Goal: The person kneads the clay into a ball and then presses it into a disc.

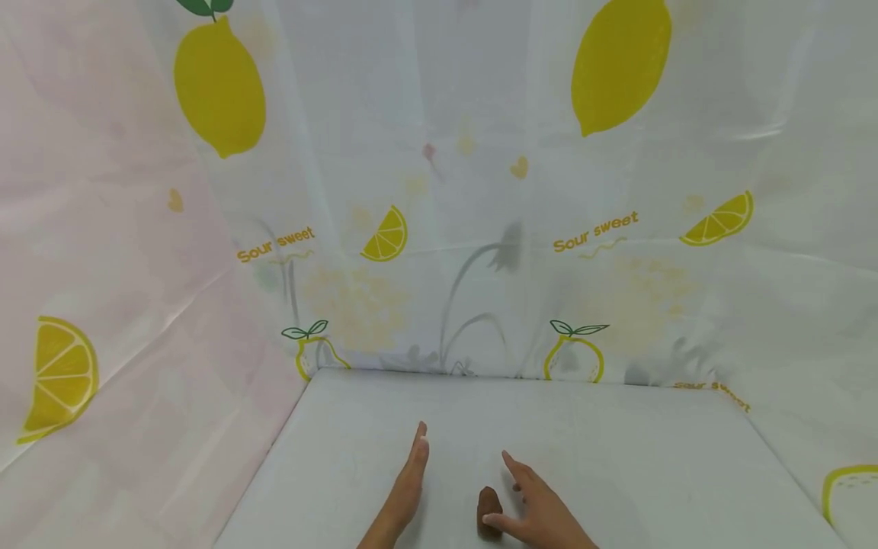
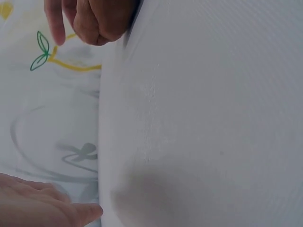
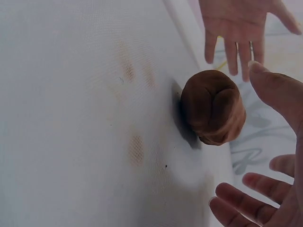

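A thick, upright lump of brown clay [image 1: 489,512] stands on the white surface near the front. Its rounded, creased top shows in the right wrist view, where the clay [image 3: 213,106] casts a dark shadow. My right hand [image 1: 542,515] is beside it on the right, fingers spread; the thumb overlaps the clay in the head view but is apart from it in the right wrist view. To the left, my left hand [image 1: 408,484] is held on edge with straight fingers, palm facing the clay and nothing in it. Part of the clay [image 2: 106,21] appears atop the left wrist view.
The white tabletop [image 1: 617,450] reaches back to a lemon-print curtain [image 1: 466,290], which also hangs at both sides. Faint brown smudges [image 3: 136,149] mark the surface near the clay.
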`<state>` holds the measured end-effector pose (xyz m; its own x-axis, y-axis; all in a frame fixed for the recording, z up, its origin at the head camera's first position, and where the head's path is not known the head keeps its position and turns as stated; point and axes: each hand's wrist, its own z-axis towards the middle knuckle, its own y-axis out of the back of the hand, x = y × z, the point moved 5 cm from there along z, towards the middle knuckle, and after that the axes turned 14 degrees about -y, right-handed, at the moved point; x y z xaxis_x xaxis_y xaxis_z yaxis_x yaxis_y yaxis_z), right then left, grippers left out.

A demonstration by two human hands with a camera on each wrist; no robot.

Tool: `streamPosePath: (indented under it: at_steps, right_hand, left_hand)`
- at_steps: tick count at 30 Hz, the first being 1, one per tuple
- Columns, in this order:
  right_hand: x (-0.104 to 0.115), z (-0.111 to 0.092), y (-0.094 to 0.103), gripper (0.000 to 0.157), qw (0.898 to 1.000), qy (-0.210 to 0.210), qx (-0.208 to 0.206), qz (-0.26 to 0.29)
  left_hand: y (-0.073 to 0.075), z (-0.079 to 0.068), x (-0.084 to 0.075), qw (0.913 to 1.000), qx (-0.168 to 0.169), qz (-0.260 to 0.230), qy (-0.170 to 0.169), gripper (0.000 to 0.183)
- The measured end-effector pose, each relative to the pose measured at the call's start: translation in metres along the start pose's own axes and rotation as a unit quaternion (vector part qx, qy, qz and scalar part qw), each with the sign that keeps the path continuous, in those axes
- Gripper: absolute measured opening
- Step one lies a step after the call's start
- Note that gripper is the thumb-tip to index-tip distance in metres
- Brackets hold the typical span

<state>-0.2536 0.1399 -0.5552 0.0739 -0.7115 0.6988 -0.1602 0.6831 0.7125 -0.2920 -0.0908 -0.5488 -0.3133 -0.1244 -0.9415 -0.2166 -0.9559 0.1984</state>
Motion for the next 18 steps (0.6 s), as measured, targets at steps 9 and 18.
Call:
streamPosePath:
  at_steps: [9,18]
  right_hand:
    - [0.003,0.000,-0.007,0.097,1.000,0.021,0.001,-0.015]
    - [0.005,0.002,-0.014,0.089,0.999,0.017,0.027,-0.036]
  left_hand:
    - [-0.010,0.001,-0.003,1.0000,0.001,-0.005,-0.007,0.066]
    - [-0.017,0.001,0.003,0.9998,-0.016,-0.007,-0.002,0.068]
